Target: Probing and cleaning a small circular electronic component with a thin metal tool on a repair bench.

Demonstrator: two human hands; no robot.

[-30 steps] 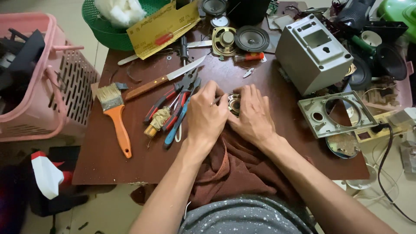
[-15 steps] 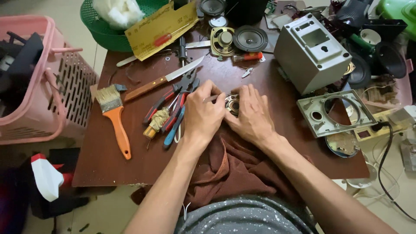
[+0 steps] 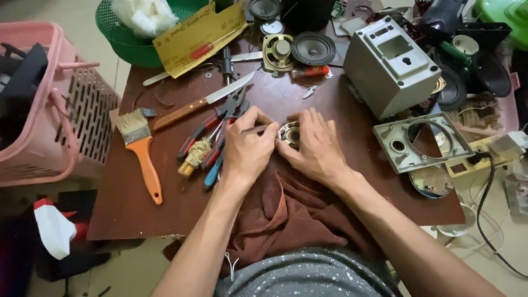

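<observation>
Head view: both hands point(image 3: 248, 147) point(image 3: 314, 146) cup small speaker point(image 3: 289, 133).

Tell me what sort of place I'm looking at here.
Probably a small home repair bench for electronics. Loose speakers and a grey casing lie on the brown table, with pliers beside the left hand, and both hands work on a small round part.

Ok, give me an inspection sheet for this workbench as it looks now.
Surface: brown table, mostly covered.
Job's things: small round metal part on brown cloth; thin tool.
Clutter: paintbrush, knife, pliers, speakers, grey housing, grey faceplate.
Hands: left hand pinches the thin tool; right hand steadies the part.
Cables: black cord at right.
Surroundings: pink basket, green basket.
</observation>
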